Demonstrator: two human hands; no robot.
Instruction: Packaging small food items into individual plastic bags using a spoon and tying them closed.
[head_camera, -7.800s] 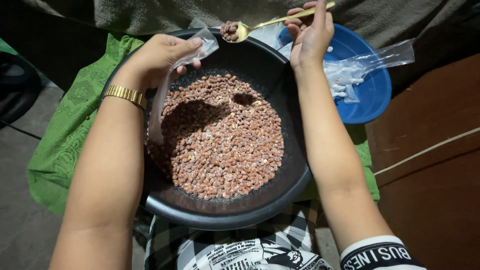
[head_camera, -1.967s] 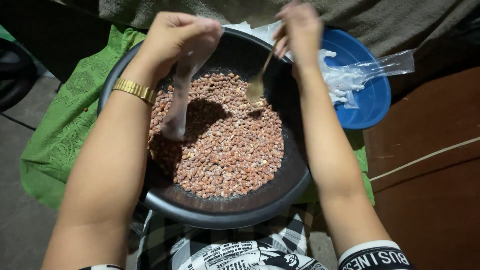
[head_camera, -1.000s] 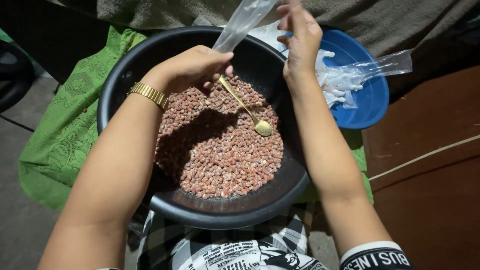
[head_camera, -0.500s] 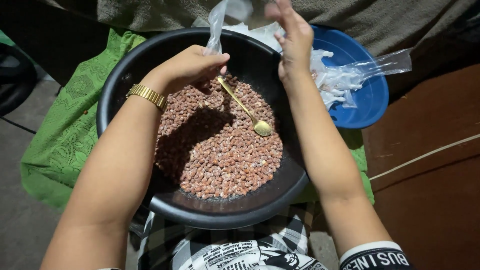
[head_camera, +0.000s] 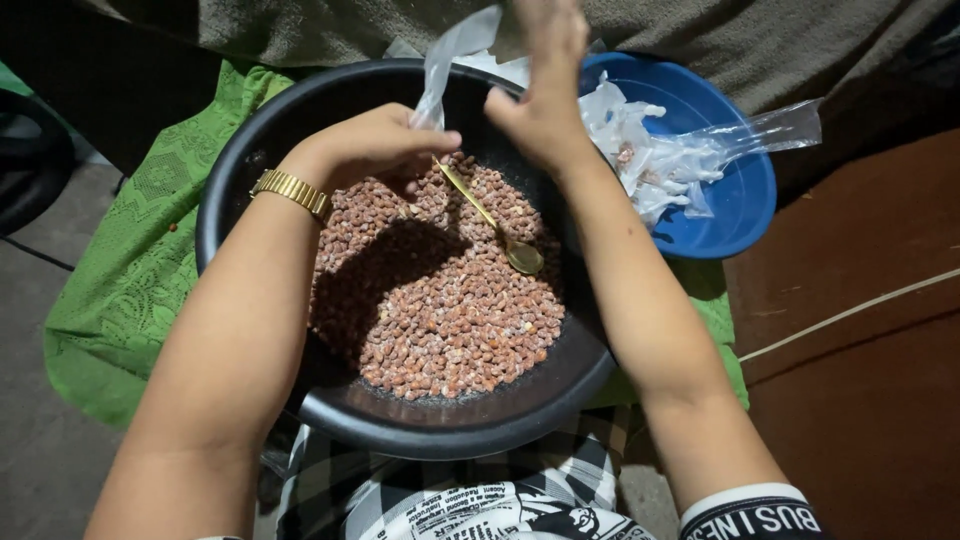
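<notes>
Spoon (head_camera: 492, 222) now lies dropped on the peanuts in the black basin (head_camera: 330, 410); above it, left hand (head_camera: 375, 145) and right hand (head_camera: 545, 95) both pinch the clear bag (head_camera: 445, 60), closing it

Both my hands up front, arms reaching forward and converging.

My left hand (head_camera: 375, 145) sits palm down with its fingers (head_camera: 425, 142) curled shut in a pinch, thumb tucked under; the forearm runs bare from the lower left, wrist slightly bent. My right hand (head_camera: 545, 85) is raised higher, its fingertips cut off by the top of the view, thumb pointing toward the left hand; whether it grips I cannot tell. The two hands are near, not touching.
</notes>
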